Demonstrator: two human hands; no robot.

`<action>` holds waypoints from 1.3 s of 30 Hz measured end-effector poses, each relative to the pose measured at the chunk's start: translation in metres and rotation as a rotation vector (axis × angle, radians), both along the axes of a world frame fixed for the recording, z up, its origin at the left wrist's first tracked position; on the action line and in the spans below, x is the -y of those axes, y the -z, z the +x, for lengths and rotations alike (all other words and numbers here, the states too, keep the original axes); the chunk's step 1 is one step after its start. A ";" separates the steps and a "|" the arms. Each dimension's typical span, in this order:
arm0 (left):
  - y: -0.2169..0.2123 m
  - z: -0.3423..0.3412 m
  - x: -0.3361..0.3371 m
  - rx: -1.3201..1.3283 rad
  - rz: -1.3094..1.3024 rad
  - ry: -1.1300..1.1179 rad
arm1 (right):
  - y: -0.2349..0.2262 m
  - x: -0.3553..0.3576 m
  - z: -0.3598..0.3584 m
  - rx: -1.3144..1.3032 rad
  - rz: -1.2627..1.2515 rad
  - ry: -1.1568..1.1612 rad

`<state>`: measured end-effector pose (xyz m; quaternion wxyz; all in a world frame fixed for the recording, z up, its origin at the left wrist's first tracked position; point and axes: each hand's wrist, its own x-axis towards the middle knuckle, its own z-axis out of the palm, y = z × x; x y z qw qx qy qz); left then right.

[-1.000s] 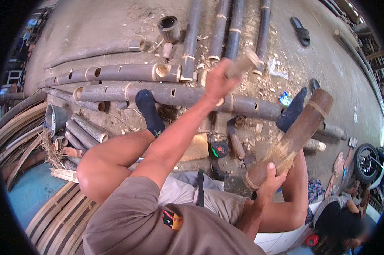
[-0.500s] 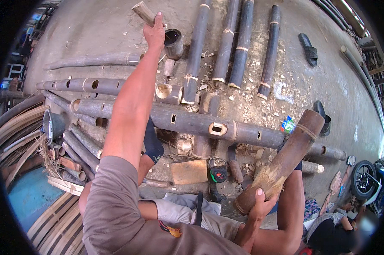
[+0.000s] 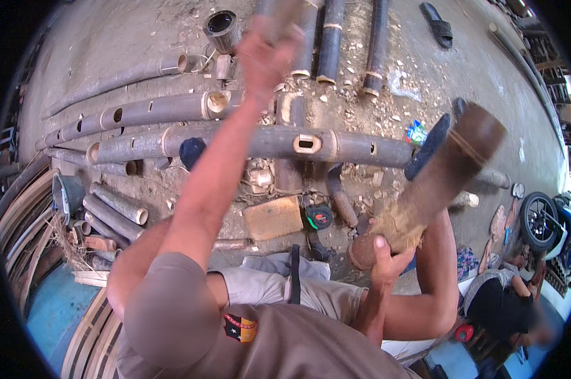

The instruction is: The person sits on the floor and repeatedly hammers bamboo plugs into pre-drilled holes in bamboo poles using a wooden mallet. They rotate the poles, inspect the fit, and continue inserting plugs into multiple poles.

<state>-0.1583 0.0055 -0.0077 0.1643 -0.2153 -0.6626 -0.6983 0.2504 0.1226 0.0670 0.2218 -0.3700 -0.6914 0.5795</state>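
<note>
My left arm stretches across the work to the top of the view. There my left hand (image 3: 264, 63), smeared by motion, is closed round a short piece of wood (image 3: 286, 14). My right hand (image 3: 389, 258) grips a thick brown bamboo club (image 3: 446, 167) near its lower end, beside a rough, chipped patch. The club tilts up to the right, its wide end blurred. Beneath both arms lies a long dark bamboo pole (image 3: 266, 140) with rectangular holes cut in it. A second holed pole (image 3: 143, 112) rests behind it.
Several dark bamboo lengths (image 3: 331, 44) lie at the back among pale chips. A tape measure (image 3: 319, 216), a flat wooden board (image 3: 274, 218) and a wooden-handled tool (image 3: 344, 205) lie before me. A bamboo cup (image 3: 222, 30) stands far left. Another person (image 3: 497, 297) is low at right.
My left hand has swung right with the piece of wood. My right hand still grips the club, whose wide end sits higher. The whole view has shifted a little.
</note>
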 end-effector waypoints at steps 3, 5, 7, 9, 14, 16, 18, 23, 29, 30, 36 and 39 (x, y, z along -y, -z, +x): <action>0.016 0.115 -0.048 -0.093 -0.455 0.012 | 0.000 0.002 0.003 -0.027 0.022 -0.006; 0.018 0.172 -0.062 -0.012 -0.575 0.242 | 0.003 -0.002 0.015 -0.031 0.030 -0.017; 0.030 0.198 -0.067 -0.020 -0.558 0.326 | 0.003 -0.003 0.025 -0.011 0.037 0.000; 0.034 0.207 -0.070 0.000 -0.569 0.389 | 0.006 -0.004 0.031 -0.018 0.037 0.028; 0.039 0.205 -0.071 0.050 -0.610 0.408 | 0.001 -0.006 0.033 -0.038 -0.087 0.052; 0.045 0.202 -0.074 0.057 -0.590 0.401 | 0.008 -0.008 0.036 -0.054 -0.044 0.047; 0.047 0.201 -0.074 0.064 -0.585 0.396 | 0.009 -0.010 0.038 -0.026 -0.068 0.039; 0.045 0.200 -0.073 0.087 -0.575 0.420 | -0.003 -0.007 0.036 0.008 -0.201 0.073; 0.047 0.199 -0.075 0.074 -0.555 0.410 | 0.001 -0.010 0.032 -0.047 -0.015 0.098; 0.048 0.198 -0.074 0.070 -0.550 0.412 | 0.000 -0.011 0.032 -0.065 -0.028 0.095; 0.056 0.196 -0.072 0.048 -0.525 0.433 | 0.009 -0.010 0.025 0.019 -0.045 0.116; 0.061 0.200 -0.072 0.066 -0.582 0.428 | -0.021 -0.006 0.003 0.275 0.039 -0.047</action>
